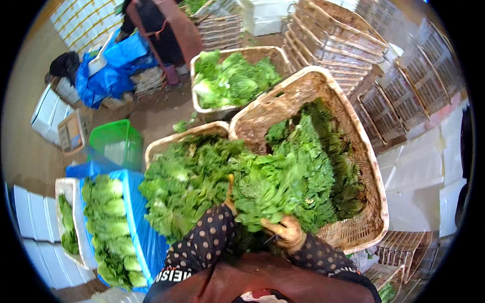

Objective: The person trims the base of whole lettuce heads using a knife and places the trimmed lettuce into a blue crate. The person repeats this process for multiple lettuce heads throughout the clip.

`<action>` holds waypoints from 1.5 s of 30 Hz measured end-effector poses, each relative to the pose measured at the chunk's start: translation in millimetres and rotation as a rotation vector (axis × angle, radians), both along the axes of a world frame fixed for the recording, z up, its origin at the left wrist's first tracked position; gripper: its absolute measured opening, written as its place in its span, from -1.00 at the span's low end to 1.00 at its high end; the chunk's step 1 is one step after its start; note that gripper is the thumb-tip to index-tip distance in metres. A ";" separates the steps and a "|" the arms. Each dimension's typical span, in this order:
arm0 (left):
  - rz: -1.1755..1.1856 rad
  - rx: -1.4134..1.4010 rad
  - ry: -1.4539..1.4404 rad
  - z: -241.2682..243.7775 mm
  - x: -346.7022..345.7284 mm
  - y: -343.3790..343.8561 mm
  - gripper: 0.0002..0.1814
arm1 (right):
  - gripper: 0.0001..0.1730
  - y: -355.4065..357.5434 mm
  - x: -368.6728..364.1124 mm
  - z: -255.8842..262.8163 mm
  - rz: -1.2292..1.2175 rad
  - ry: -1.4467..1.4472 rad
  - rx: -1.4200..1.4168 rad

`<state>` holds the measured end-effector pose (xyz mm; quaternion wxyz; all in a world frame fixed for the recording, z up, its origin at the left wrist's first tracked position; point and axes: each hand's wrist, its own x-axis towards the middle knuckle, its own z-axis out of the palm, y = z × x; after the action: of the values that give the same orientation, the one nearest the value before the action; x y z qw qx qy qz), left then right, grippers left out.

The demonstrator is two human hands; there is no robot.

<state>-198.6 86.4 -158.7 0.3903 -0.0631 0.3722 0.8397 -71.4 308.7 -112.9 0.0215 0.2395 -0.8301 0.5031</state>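
Observation:
My left hand [230,195] is at the left side of a bright green leafy lettuce head [257,185], fingers pointing up, partly hidden by the leaves. Against the lower right edge of the same head lies my right hand [284,231], its fingers bent under the leaves. Beneath and left, a heap of leafy lettuce [185,181] fills a muddy plastic crate. To the right, a larger muddy plastic crate [367,166] is tilted and holds more lettuce [312,166], some of it darker. Both sleeves are dark with pale dots.
Behind stands another crate of lettuce [235,81]. At left are a green plastic basket [115,142] and a blue-lined box with rows of lettuce [110,227]. Stacked crates [333,41] rise at back right. A person [165,32] is at the top, near blue plastic sheeting [110,75].

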 end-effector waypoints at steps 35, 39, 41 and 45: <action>-0.113 -1.263 0.838 222.0 202.5 -180.0 -0.46 | -0.49 -157.3 18.4 139.6 0.394 -0.287 0.097; -0.126 -1.595 1.152 236.3 191.4 -193.9 -0.65 | -0.49 -166.5 10.9 137.5 0.519 -0.384 -0.004; -0.006 -1.607 1.456 244.2 175.9 -202.2 -0.70 | -0.52 -165.7 7.5 132.7 0.564 -0.397 -0.042; 0.201 -1.701 1.425 217.3 131.2 -220.4 -0.49 | -0.51 -158.8 -3.4 120.0 0.632 -0.507 -0.154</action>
<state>-67.5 -134.0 58.6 -0.1529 0.1565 0.9585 0.1830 -74.8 150.0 7.1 -0.3214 0.3486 -0.6545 0.5889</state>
